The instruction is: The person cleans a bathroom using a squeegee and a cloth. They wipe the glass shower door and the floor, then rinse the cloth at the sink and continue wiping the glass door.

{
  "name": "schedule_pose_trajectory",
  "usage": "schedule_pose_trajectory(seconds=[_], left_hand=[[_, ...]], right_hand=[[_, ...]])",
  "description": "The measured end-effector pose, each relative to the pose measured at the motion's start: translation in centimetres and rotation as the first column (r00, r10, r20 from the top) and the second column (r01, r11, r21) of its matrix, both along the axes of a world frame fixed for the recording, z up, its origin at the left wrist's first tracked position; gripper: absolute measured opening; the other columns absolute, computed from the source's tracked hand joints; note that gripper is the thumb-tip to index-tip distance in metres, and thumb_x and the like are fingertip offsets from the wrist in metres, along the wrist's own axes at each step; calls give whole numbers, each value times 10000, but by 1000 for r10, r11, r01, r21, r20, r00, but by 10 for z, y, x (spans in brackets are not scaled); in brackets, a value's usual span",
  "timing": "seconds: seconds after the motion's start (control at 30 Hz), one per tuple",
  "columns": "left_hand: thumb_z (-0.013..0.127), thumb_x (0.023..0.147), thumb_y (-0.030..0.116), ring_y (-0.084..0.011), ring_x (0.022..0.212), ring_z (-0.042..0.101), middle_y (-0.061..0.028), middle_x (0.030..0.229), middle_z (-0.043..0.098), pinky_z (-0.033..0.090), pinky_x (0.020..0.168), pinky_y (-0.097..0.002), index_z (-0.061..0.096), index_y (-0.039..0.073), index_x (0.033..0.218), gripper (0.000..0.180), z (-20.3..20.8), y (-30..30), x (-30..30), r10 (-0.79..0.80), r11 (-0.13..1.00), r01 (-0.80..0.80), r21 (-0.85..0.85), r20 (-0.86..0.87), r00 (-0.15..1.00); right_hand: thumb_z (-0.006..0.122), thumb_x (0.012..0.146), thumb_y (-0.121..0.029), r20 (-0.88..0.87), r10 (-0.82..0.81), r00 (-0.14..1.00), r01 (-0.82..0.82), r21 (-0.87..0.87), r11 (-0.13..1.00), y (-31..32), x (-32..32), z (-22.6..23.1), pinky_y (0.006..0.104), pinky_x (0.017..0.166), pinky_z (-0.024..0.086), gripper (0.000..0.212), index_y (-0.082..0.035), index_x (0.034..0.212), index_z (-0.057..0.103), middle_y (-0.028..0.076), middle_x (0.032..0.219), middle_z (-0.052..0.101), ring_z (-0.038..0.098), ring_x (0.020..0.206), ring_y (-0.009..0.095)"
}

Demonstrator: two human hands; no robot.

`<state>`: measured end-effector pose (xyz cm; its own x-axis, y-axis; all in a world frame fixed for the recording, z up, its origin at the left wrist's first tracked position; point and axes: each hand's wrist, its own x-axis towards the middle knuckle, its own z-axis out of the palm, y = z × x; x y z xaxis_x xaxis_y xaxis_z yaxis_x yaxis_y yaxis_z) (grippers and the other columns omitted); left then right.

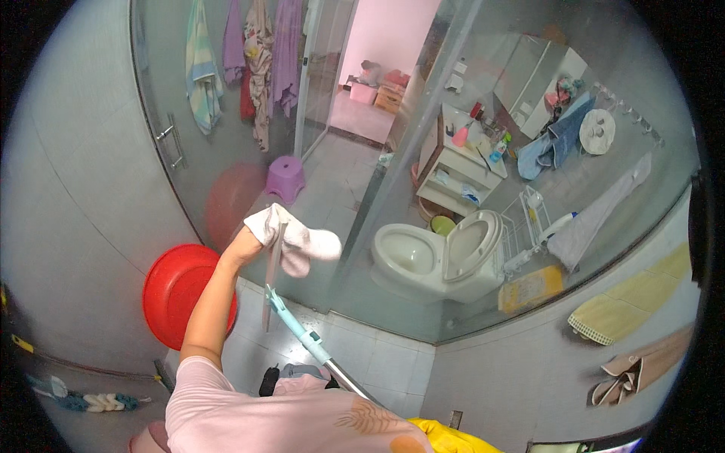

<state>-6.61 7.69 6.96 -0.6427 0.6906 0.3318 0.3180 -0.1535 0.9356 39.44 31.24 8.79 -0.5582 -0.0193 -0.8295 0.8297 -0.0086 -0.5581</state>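
Evidently soft and pliable, the white mitt-like cloth point(316, 244) covers the left hand point(273, 225) at nine o'clock from the centre, so how far its fingers are open, or what they grip, cannot be told. The squeegee's blade point(272, 291) overlaps it; its pole point(349, 380) runs towards five o'clock, probably light, stiff and easiest held there. The right hand is out of view.

The white cloth point(311, 243), soft and creased, hangs in rounded folds over the blade's point(273, 273) top, just left of the frame's centre; the squeegee point(310, 343), pale blue at its neck, slants its metal pole toward lower centre; the blade stands edge-on, nearly upright.
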Motion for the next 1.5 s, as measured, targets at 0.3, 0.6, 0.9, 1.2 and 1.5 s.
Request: schedule_pose_trajectory(seconds=[0.3, 0.6, 0.9, 1.2, 1.5], left_hand=[[480, 869, 246, -133, 809, 533, -85, 913, 582, 449, 656, -280, 536, 12, 1068, 312, -62, -4, 5, 32, 930, -55, -362, -70, 997], [496, 839, 286, -160, 652, 569, -73, 725, 584, 438, 555, -284, 583, 40, 893, 266, -79, -23, 31, 96, 818, 45, -574, 213, 972], [421, 892, 360, -154, 710, 565, -81, 779, 611, 442, 600, -308, 602, 47, 936, 365, -216, -129, 8, 319, 811, -298, -504, -47, 947], [411, 898, 396, -218, 821, 593, -79, 901, 605, 489, 734, -388, 546, 92, 1018, 354, -233, -182, 66, 320, 857, -506, -100, 873, 369], [377, 918, 328, -227, 982, 549, -86, 1106, 568, 439, 890, -385, 487, 65, 1187, 392, -104, -126, 96, -202, 440, -566, 698, 691, 694]], right_hand=[[611, 815, -214, -106, 21, 994, -17, 35, 999, -21, -13, -7, 262, 602, 449, 310, -70, 1083, 553, 63, 854, 618, 578, 723, 154], [612, 814, -230, -172, 21, 985, -18, 17, 1000, -39, -19, -14, 265, 620, 447, 299, -75, 1064, 557, 65, 846, 616, 572, 733, 158], [612, 813, -245, -256, 97, 962, -108, -27, 994, -67, -44, -18, 269, 638, 445, 288, -80, 1044, 560, 67, 838, 614, 567, 744, 162], [613, 812, -260, -376, 198, 905, -268, -141, 953, -143, -80, -32, 272, 656, 443, 279, -86, 1025, 564, 68, 829, 613, 561, 754, 166], [614, 811, -275, -494, 233, 838, -363, -185, 913, -187, -91, -29, 275, 674, 441, 272, -91, 1005, 568, 70, 821, 611, 556, 764, 170]])
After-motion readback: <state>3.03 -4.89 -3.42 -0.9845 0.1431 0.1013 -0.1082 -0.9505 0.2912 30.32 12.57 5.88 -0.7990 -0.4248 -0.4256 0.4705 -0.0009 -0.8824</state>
